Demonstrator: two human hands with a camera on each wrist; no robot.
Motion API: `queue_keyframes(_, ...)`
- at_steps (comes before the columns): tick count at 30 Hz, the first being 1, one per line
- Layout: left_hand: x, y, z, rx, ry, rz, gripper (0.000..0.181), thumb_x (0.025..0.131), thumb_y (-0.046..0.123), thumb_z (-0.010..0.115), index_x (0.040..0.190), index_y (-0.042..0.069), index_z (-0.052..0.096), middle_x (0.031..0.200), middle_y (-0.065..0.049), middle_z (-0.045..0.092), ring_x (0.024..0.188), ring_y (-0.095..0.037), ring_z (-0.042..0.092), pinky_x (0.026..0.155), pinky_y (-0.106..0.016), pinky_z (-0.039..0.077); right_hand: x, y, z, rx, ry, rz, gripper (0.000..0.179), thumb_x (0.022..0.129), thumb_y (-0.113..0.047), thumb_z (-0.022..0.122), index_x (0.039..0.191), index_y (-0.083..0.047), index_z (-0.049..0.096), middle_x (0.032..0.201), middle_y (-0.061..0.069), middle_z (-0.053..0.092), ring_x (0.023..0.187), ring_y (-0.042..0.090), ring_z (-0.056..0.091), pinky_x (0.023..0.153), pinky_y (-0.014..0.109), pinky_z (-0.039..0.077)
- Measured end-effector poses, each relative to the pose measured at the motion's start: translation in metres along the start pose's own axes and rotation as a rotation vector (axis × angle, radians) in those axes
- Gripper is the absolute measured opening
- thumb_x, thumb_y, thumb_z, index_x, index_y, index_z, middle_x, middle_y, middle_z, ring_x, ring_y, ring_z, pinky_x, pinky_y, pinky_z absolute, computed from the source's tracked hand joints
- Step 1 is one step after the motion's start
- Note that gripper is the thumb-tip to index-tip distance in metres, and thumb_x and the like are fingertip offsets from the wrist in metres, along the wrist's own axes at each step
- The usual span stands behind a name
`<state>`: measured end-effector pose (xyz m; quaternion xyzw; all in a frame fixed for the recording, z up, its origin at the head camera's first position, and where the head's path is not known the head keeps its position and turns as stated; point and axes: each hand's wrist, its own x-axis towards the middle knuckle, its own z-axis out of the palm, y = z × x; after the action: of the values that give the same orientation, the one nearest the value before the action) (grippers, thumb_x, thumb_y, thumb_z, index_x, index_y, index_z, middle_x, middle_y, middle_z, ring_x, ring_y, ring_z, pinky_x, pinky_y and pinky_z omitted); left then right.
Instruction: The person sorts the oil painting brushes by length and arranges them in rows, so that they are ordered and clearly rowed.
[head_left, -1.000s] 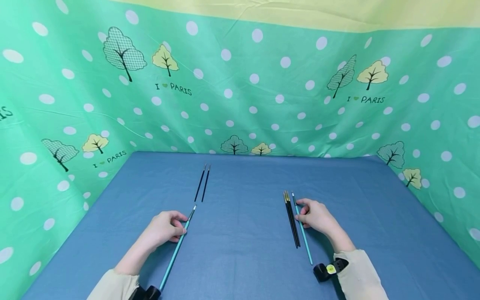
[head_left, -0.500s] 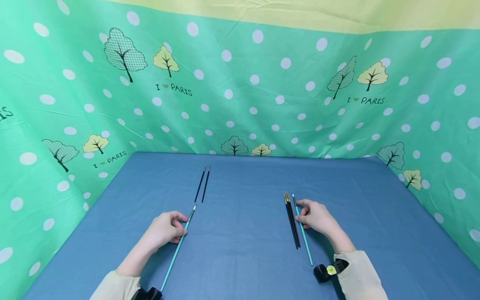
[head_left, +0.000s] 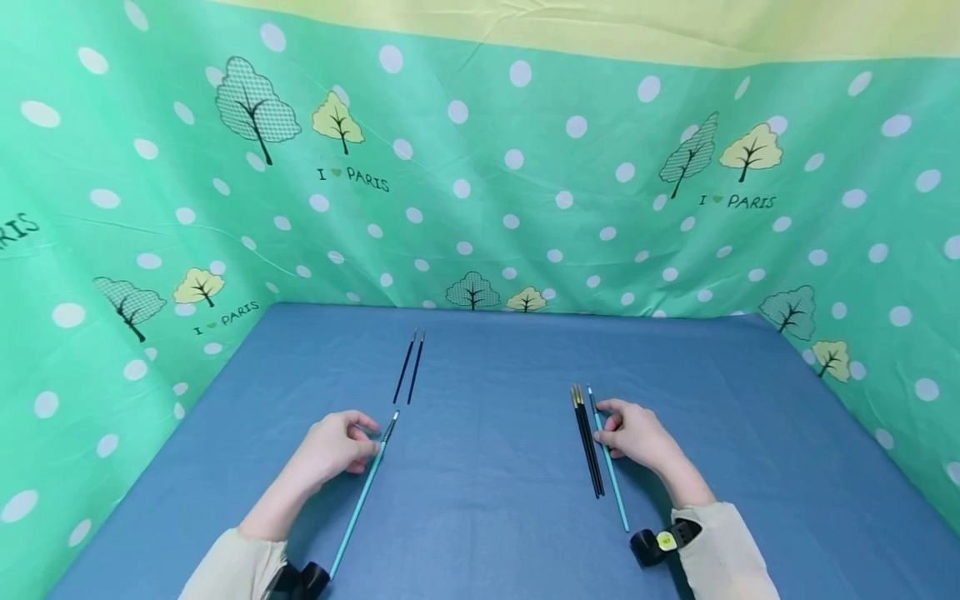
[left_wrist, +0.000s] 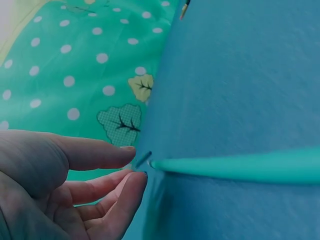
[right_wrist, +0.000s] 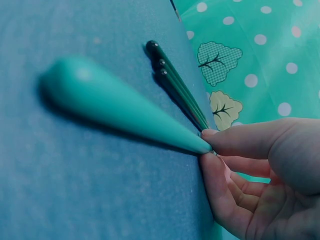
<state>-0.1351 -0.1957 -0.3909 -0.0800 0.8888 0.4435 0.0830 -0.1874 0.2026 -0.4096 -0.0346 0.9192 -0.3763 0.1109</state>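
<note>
In the head view my left hand is beside a teal paintbrush that lies on the blue cloth. The left wrist view shows its thumb and fingers parted, their tips just short of the brush. On the right, a second teal paintbrush slants along the cloth, and my right hand pinches it near the bristle end. From the right wrist, thumb and forefinger meet on either side of this brush. Close to its left lie three black paintbrushes side by side.
Two thin dark paintbrushes lie apart from each other farther back, beyond the left brush's tip. A blue cloth covers the table. Green dotted fabric hangs behind and along both sides.
My left fingers have let go of the left teal paintbrush and spread slightly. My right hand keeps its hold. The head view has shifted a little.
</note>
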Motion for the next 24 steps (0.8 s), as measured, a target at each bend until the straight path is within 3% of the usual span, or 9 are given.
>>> queue_keyframes(8,0.012,0.025,0.018,-0.021,-0.006,0.035,0.025,0.080,0.006,0.065,0.103,-0.001,0.061,0.073,-0.010,0.060,0.055,-0.016,0.060,0.054,-0.030,0.053,0.000,0.000,-0.001,-0.003,-0.001,0.001,0.048,0.082,-0.006,0.064,0.127,0.002,0.047,0.076,0.007,0.053,0.057,0.014,0.056,0.053,0.028,0.051)
queue_keyframes(18,0.030,0.052,0.055,-0.052,-0.038,0.093,0.022,0.080,0.008,0.067,0.100,0.002,0.063,0.073,-0.009,0.061,0.055,-0.017,0.062,0.053,-0.030,0.053,0.000,0.001,0.000,0.008,-0.006,0.002,0.048,0.082,-0.005,0.063,0.127,0.002,0.047,0.076,0.008,0.053,0.057,0.014,0.056,0.053,0.028,0.051)
queue_keyframes(24,0.035,0.071,0.081,-0.090,-0.091,0.147,0.022,0.081,0.009,0.066,0.101,0.001,0.063,0.073,-0.008,0.061,0.053,-0.014,0.060,0.053,-0.029,0.053,0.000,0.000,-0.001,-0.006,-0.004,-0.002,0.048,0.082,-0.005,0.064,0.127,0.002,0.047,0.076,0.007,0.053,0.057,0.014,0.056,0.053,0.028,0.051)
